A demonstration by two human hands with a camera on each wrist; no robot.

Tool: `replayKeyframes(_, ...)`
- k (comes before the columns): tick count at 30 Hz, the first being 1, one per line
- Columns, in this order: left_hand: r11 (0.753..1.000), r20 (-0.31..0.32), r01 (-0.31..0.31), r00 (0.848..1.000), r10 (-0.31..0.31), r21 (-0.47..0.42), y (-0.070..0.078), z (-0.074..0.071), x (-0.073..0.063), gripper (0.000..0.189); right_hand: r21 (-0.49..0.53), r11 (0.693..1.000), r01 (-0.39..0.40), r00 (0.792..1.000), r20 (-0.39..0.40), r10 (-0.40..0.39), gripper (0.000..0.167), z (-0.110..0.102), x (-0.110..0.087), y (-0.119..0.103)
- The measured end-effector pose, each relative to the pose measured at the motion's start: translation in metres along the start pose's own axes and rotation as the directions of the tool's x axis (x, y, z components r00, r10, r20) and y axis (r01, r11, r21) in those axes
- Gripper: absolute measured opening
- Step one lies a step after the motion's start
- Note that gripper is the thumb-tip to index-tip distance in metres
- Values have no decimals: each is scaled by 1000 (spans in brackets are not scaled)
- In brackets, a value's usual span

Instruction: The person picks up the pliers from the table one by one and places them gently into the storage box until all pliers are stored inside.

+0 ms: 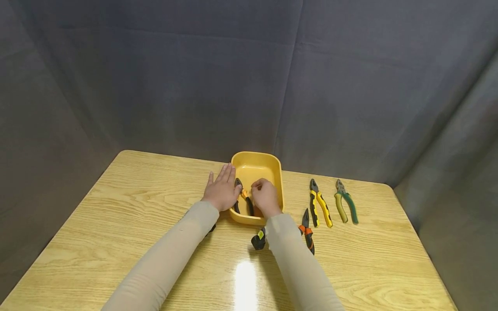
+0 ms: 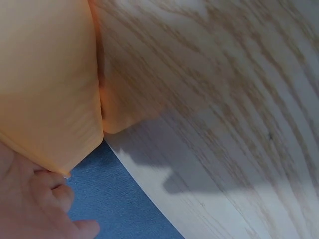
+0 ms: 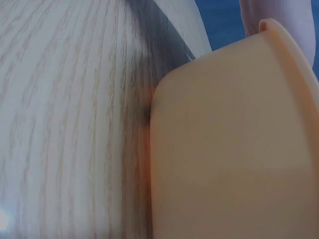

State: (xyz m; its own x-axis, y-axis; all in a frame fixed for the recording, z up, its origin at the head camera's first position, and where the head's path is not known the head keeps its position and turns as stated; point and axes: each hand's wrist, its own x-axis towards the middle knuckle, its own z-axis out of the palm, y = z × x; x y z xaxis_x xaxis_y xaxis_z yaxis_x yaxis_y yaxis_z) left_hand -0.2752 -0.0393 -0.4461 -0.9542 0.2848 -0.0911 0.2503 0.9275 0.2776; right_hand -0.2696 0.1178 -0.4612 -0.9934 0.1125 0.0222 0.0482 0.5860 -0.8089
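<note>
So the left hand [image 1: 221,192] is lying palm-down over the left rim of a yellow, rounded-rectangular, smooth-sided bin [image 1: 254,159], fingers straight, with the little finger sticking out a bit. The right hand [image 1: 266,196] is reaching into the bin with its fingers curled, and honestly I can't tell whether they're pinching anything.

The pliers with a dark metal head and black-and-orange handles [image 1: 245,194] are lying in the bin, right between the two hands, just left of the right fingers, head pointing away from the person.

Over to the right of the right fingers, outside the bin, a pair of pliers with black-and-yellow handles [image 1: 313,203] is lying on the light wood-grain bench [image 1: 116,224]. Farther right, a pair with one yellowish and one green handle [image 1: 343,195] is sitting next to it. Nearer the person than the right fingers, pointed-nose pliers with orange-and-black handles [image 1: 308,235] are partly hiding behind the pale right sleeve [image 1: 301,263]. A black object with a lime-green patch [image 1: 258,239] is poking out on that sleeve's other side; can't tell what it is. Any lettering on the handles is coming out too small to read. Beyond the fingers, a grey fabric curtain [image 1: 194,86] is hanging.
</note>
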Motion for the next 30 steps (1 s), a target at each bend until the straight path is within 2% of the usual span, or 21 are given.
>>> replayKeyframes(5, 1000, -4, -4, 1000, 4, -8, 1, 0, 0, 67, 5, 998, 55, 997, -54, -55, 15, -1, 0, 0)
replayKeyframes(9, 1000, -6, -12, 1000, 12, -11, 0, 1, 1, 67, 18, 991, 135, 983, -124, -132, 16, -4, -2, -2)
replayKeyframes(14, 1000, -15, -14, 1000, 14, -12, -1, 3, 2, 68, -13, 964, 264, 948, -180, -262, 18, -6, -7, -5)
replayKeyframes(18, 1000, -14, -14, 1000, 14, -14, -2, 2, 1, 68, -26, 944, 328, 922, -209, -326, 19, -6, -10, -6)
replayKeyframes(21, 1000, -21, -16, 1000, 15, -14, -2, 2, 0, 68, 5, 931, 366, 905, -236, -354, 20, -6, -12, -6)
replayKeyframes(24, 1000, -29, -18, 999, 18, -10, -2, 2, 0, 68, 38, 908, 417, 876, -284, -390, 21, -6, -14, -4)
replayKeyframes(30, 1000, -17, -25, 1000, 25, -13, -3, 2, 1, 67, 27, 849, 528, 786, -393, -477, 22, -9, -17, 0)
